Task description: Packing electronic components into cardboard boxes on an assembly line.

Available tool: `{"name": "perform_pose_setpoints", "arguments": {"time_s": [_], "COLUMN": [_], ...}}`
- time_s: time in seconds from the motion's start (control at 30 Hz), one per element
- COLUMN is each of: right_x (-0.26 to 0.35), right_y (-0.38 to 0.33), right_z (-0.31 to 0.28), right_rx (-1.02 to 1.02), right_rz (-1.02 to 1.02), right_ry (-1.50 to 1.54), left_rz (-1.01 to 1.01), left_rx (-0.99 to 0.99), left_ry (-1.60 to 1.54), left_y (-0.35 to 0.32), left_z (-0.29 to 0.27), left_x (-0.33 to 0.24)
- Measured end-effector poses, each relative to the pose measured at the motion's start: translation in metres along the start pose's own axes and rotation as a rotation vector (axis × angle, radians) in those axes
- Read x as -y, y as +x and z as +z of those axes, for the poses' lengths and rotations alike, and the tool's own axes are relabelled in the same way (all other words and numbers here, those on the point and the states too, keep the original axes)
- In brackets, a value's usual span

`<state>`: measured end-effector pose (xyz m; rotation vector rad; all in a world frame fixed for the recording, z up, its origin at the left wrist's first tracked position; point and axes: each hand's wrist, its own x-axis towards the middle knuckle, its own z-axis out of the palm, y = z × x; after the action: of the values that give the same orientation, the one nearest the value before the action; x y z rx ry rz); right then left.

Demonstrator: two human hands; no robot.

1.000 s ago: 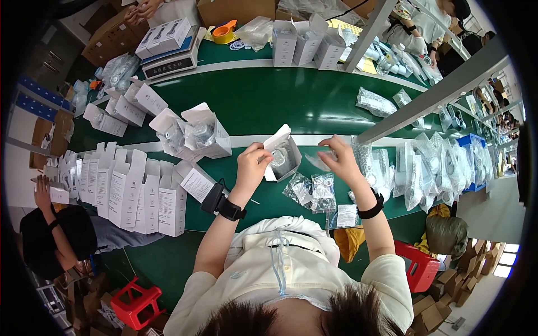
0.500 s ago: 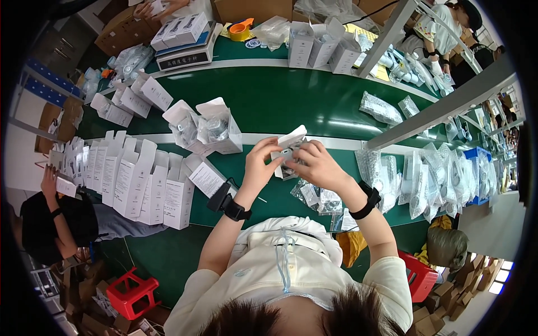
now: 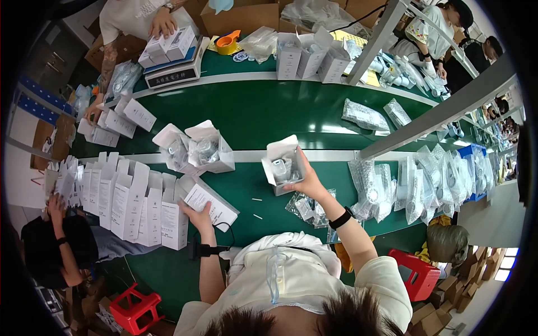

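My right hand (image 3: pixel 308 180) is closed around the side of an open white box (image 3: pixel 272 175), held up over the green table. Its flap stands up, and a grey-white part in clear plastic (image 3: pixel 284 168) shows inside. My left hand (image 3: pixel 199 217) grips the lower edge of another white box (image 3: pixel 210 203) that lies slanted, its printed label facing up. Beyond it stand two open white boxes (image 3: pixel 223 159) with plastic-wrapped parts inside. Small clear bags (image 3: pixel 311 210) of parts and papers lie near my right forearm.
A row of tall white boxes (image 3: pixel 129 204) stands at the left, bubble-wrapped packs (image 3: pixel 372 190) at the right. A grey metal post (image 3: pixel 426 120) slants over the right side. Across the table a person's hand (image 3: pixel 162 23) rests on boxes on a scale (image 3: pixel 174 74). Another person (image 3: pixel 56 246) works at the left.
My left hand has left the open box and moved down-left to the slanted box. My right hand now holds the open box alone. The person across has reached in over the boxes.
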<state>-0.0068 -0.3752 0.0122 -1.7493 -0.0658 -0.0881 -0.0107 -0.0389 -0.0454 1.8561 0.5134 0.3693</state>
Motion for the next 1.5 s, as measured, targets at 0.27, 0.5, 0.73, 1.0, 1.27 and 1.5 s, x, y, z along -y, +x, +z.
{"name": "perform_pose_setpoints", "arguments": {"time_s": [0.27, 0.5, 0.73, 1.0, 1.27, 1.5], "right_x": [-0.008, -0.032, -0.114, -0.090, 0.017, 0.092], "right_y": [0.121, 0.143, 0.134, 0.153, 0.077, 0.028], "right_z": [-0.062, -0.081, -0.218, -0.190, -0.140, -0.050], "right_rx": [-0.327, -0.171, -0.050, 0.395, -0.546, -0.759], "right_rz": [-0.069, -0.010, 0.280, 0.514, 0.085, 0.013], "right_ry": [0.015, 0.087, -1.094, -1.256, 0.179, 1.031], "left_rz": [0.244, 0.097, 0.505, 0.658, 0.749, 0.728], "left_rx": [0.468, 0.702, 0.758, 0.830, 0.868, 1.013], "left_ry": [0.231, -0.345, -0.199, -0.153, 0.011, 0.127], "left_y": [-0.092, -0.078, -0.042, -0.036, -0.030, -0.043], "left_z": [-0.060, 0.073, 0.135, 0.124, 0.119, 0.119], "left_x": [-0.050, -0.050, -0.069, -0.096, -0.130, -0.140]}}
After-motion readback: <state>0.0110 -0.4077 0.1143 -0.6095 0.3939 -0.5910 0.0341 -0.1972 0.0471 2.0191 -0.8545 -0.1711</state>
